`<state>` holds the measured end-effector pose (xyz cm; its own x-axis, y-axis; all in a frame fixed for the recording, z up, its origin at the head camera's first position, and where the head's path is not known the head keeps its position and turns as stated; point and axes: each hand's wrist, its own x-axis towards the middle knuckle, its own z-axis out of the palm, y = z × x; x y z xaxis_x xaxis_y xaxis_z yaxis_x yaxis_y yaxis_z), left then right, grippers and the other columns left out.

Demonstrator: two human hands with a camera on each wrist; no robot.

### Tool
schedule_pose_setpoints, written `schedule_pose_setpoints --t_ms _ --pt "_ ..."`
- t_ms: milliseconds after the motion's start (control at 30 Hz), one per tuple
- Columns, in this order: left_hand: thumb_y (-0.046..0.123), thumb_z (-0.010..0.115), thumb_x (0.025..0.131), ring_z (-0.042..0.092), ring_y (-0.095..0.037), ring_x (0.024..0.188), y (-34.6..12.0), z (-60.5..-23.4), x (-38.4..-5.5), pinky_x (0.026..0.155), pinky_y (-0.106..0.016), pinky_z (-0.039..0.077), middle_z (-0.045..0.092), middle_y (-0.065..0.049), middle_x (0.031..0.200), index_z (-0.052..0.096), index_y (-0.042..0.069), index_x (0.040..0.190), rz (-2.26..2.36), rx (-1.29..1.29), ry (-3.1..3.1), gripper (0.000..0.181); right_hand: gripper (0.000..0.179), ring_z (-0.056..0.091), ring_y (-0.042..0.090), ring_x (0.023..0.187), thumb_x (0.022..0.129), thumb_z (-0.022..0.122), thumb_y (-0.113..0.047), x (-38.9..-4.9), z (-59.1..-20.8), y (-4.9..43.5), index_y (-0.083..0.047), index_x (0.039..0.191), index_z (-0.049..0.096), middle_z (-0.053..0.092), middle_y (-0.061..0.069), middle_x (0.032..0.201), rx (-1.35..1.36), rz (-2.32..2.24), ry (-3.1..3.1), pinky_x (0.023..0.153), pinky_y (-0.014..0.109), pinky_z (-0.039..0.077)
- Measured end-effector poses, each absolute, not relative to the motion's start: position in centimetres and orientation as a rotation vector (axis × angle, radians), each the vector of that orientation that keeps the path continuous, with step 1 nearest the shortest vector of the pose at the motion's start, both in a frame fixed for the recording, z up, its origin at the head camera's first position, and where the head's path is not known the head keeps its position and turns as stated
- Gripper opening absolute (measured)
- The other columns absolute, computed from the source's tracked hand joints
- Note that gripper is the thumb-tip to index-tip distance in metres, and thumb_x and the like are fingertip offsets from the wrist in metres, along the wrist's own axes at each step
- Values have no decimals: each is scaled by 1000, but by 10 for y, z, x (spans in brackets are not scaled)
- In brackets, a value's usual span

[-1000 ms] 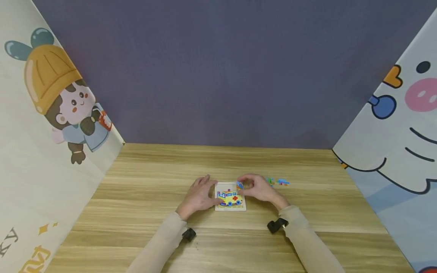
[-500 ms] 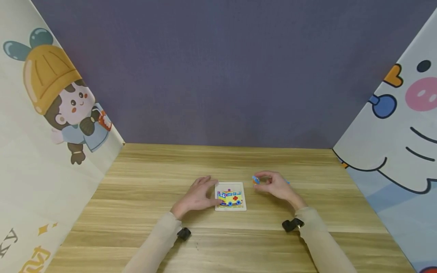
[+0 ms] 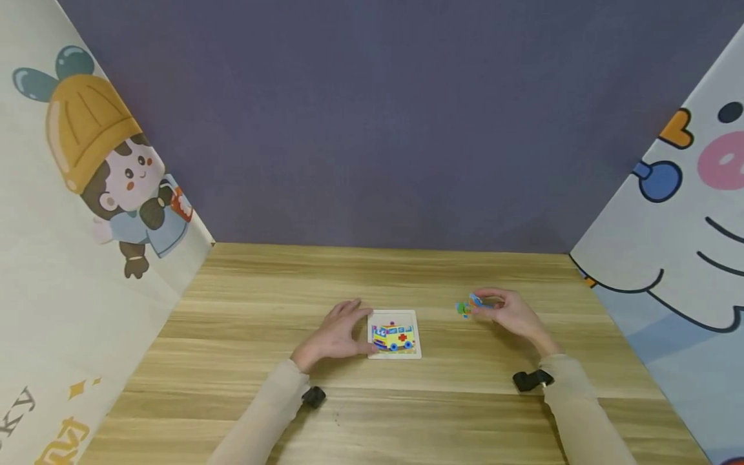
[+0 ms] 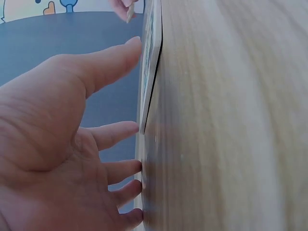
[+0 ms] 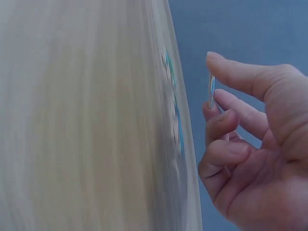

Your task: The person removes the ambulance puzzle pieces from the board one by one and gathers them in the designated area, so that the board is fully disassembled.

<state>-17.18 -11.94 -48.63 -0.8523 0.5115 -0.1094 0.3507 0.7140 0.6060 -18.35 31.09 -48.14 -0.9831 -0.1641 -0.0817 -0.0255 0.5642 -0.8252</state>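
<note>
A small white-framed jigsaw puzzle board (image 3: 401,316) lies flat on the table, with a yellow ambulance picture across its lower part and a pale strip above. Along its left edge rests my left hand (image 3: 334,334), index fingertip by the upper corner and thumb near the lower one. In the left wrist view its fingers (image 4: 113,134) are nearly straight. Off to the right, my right hand (image 3: 516,318) pinches a thin blue-and-orange puzzle piece (image 5: 211,91) between thumb and fingertips, raised off the table. Beneath and beside it lie loose puzzle pieces (image 3: 462,309), green and blue, partly hidden by the fingers.
The wood-grain table (image 3: 372,413) ends at a dark blue-grey back panel (image 3: 372,129). White side walls with cartoon prints stand left (image 3: 35,213) and right (image 3: 657,252).
My right hand has moved right, away from the board to above the loose pieces, carrying the puzzle piece out with it. My left hand has stayed at the board's left edge.
</note>
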Motion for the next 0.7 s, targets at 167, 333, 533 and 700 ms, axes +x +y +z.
schedule_pose_setpoints --t_ms 167,333,533,700 --pt "52 83 86 20 -47 162 -119 -487 -173 128 -71 20 25 -21 176 47 13 161 846 678 2657 92 61 58 14 77 99 78 -30 -182 -482 331 -3 150 58 62 26 147 -120 -1373 2653 62 26 46" --pt "50 84 86 21 -46 162 -119 -488 -173 129 -70 20 25 -21 175 47 13 161 839 679 2662 91 59 62 43 127 102 73 -30 -177 -483 346 1 150 57 55 27 156 -157 -1266 2754 96 44 56" --pt "48 85 86 21 -46 162 -119 -489 -173 129 -70 20 26 -22 175 48 13 160 856 678 2657 90 54 61 50 128 102 74 -26 -172 -483 354 6 143 61 56 33 151 -146 -1109 2861 90 40 58" --pt "48 86 85 21 -46 162 -119 -491 -174 129 -70 19 25 -21 175 48 13 160 848 676 2664 91 50 68 44 106 99 77 -25 -172 -485 353 6 137 67 59 35 146 -133 -956 2944 85 43 57"
